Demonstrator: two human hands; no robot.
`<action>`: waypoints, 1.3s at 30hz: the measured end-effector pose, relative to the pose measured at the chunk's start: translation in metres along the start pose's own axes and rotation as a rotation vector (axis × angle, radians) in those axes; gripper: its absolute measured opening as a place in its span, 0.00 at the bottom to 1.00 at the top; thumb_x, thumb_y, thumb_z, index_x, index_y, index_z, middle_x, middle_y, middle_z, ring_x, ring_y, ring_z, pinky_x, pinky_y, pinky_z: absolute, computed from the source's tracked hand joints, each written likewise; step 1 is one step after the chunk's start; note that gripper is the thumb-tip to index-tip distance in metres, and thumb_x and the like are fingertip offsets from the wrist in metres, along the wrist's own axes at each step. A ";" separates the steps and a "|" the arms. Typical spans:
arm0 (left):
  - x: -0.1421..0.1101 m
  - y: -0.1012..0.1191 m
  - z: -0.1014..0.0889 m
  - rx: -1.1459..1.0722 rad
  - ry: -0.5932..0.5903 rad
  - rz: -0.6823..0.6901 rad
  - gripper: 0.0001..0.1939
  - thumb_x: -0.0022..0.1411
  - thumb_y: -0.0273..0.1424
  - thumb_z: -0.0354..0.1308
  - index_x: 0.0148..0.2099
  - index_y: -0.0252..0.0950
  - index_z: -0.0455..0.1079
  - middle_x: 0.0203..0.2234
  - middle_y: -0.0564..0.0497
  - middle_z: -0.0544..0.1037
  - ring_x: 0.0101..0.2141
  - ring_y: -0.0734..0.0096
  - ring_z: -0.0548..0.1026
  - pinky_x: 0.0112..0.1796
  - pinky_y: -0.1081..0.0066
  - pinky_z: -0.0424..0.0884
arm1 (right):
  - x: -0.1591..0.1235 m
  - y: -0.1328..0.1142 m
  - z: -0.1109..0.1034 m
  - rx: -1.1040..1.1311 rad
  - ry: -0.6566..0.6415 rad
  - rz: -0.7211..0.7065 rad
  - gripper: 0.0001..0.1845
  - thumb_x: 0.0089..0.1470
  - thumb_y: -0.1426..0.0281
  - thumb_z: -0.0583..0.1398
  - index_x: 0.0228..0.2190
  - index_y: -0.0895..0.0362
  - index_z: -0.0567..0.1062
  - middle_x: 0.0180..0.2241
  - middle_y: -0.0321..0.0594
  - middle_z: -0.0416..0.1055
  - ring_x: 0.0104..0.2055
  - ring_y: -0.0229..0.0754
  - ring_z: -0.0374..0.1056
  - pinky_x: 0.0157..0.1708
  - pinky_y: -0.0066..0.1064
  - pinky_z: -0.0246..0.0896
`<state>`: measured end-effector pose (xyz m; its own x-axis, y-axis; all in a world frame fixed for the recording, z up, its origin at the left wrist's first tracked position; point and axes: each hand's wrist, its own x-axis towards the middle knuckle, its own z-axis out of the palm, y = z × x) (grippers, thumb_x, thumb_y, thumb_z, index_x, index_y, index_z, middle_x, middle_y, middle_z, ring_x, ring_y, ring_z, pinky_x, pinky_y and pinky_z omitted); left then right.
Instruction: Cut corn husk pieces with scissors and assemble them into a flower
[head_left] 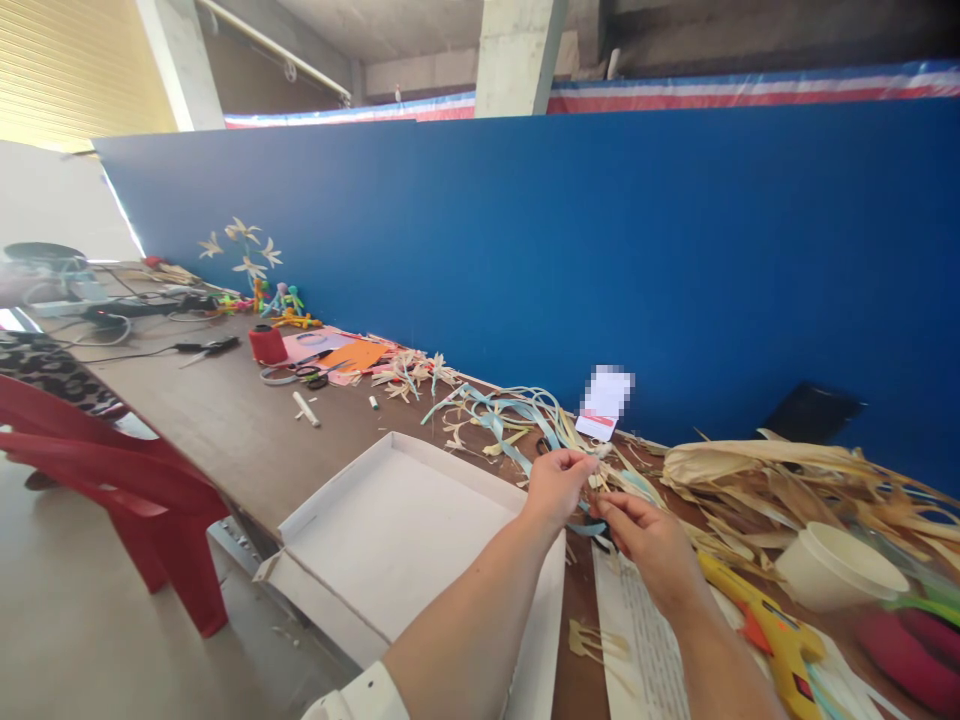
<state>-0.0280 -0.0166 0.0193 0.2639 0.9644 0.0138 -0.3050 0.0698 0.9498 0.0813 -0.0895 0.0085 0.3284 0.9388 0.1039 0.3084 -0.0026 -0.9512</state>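
My left hand [556, 490] is closed in a pinch above the table, beyond the right edge of the white open box [442, 520]. A small pale bit shows at its fingertips, too small to name. Close beside it, my right hand [641, 535] also pinches, its fingertips nearly meeting the left ones; what lies between them is hard to make out. Behind and below both hands spreads a heap of light blue and cream strips [517, 410]. Dark scissor-like handles are partly hidden there. A printed sheet [637, 630] lies under my right forearm.
At right are a yellow glue gun [776, 620], a cream paper cup [840, 565] and dry corn husks [772, 465]. Leftward lie husk flowers [412, 375], scissors [319, 375] and a red thread spool [267, 344]. A blue partition [600, 250] stands behind; a red chair [150, 490] stands left.
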 end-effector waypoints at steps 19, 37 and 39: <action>-0.004 0.001 0.000 0.045 -0.143 -0.094 0.08 0.51 0.33 0.61 0.31 0.32 0.74 0.20 0.53 0.71 0.20 0.81 0.63 0.21 0.78 0.58 | 0.007 0.010 -0.005 -0.011 0.114 0.006 0.18 0.44 0.55 0.61 0.31 0.56 0.78 0.13 0.30 0.62 0.17 0.37 0.56 0.18 0.29 0.49; 0.000 -0.008 -0.001 0.217 -0.175 -0.021 0.08 0.53 0.31 0.57 0.31 0.31 0.74 0.18 0.54 0.68 0.20 0.80 0.63 0.23 0.78 0.58 | -0.002 -0.006 -0.014 -0.287 0.786 -0.322 0.22 0.48 0.55 0.60 0.35 0.60 0.78 0.29 0.44 0.74 0.30 0.44 0.68 0.32 0.33 0.60; 0.000 -0.010 -0.001 0.255 -0.201 -0.011 0.09 0.54 0.31 0.56 0.32 0.31 0.74 0.18 0.55 0.68 0.20 0.80 0.63 0.23 0.78 0.58 | -0.002 -0.007 -0.014 -0.253 0.812 -0.405 0.24 0.49 0.56 0.61 0.42 0.60 0.76 0.36 0.47 0.74 0.33 0.44 0.68 0.34 0.33 0.61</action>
<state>-0.0262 -0.0172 0.0095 0.4494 0.8924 0.0403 -0.0688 -0.0104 0.9976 0.0914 -0.0962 0.0189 0.6464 0.3575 0.6741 0.6887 0.1070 -0.7171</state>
